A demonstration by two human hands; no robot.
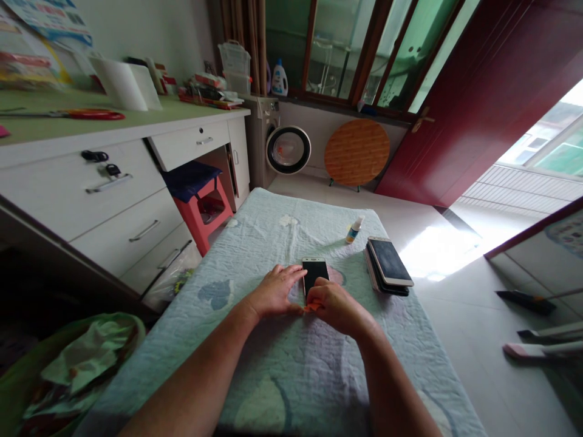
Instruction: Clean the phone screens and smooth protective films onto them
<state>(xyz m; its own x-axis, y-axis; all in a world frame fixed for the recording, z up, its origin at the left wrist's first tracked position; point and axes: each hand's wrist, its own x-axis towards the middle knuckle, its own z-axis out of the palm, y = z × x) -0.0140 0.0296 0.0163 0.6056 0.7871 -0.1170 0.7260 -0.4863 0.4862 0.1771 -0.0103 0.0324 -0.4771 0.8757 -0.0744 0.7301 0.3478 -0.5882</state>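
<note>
A smartphone (315, 271) with a dark screen and a pale frame lies face up on the cloth-covered table. My left hand (279, 290) holds it along its left side, fingers near the upper edge and thumb by the lower corner. Bunched under the fingers of my right hand (336, 303) is an orange cloth (312, 308), pressed against the lower part of the screen; most of the cloth is hidden. Further right sits a stack of phones with a white-framed smartphone (390, 262) on top. A small spray bottle (354, 230) stands upright behind them.
The quilted light-blue cover (268, 224) drapes the table. To the left are a white drawer desk (127, 188), a red stool (204, 209) and a bin (132, 325). A washing machine (262, 139) with its door open and a round wooden tabletop (357, 152) stand behind.
</note>
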